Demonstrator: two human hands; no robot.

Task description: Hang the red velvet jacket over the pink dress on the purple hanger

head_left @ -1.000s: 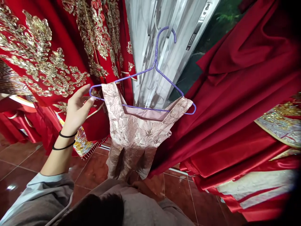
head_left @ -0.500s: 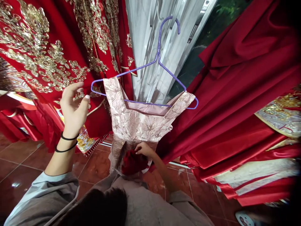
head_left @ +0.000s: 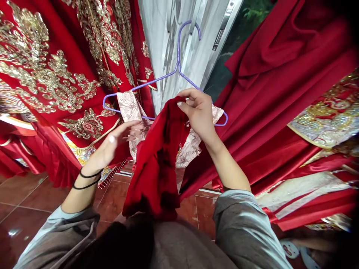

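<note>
My right hand [head_left: 199,112] pinches the top of a dark red garment [head_left: 157,157], raised in front of a pale pink floral dress [head_left: 129,104]. The red cloth hangs down in folds toward my lap, and a bit of beading shows at its right edge. Behind it, the dress straps hang over a purple hanger [head_left: 168,75], whose hook points up. My left hand [head_left: 112,144] is open, fingers stretched toward the dress's left side; whether the fingertips touch the cloth I cannot tell. Much of the dress is hidden behind the red garment.
Red gowns with gold sequin embroidery [head_left: 50,74] hang at the left. Plain dark red drapes of cloth [head_left: 266,67] fill the right. Behind the hanger stands a white marbled panel [head_left: 157,41]. Red tiles [head_left: 30,220] cover the floor, and patterned slippers [head_left: 290,248] show at the lower right.
My right hand has risen from low by my body, bringing the red garment up in front of the dress. My left hand has moved right and down, toward the dress.
</note>
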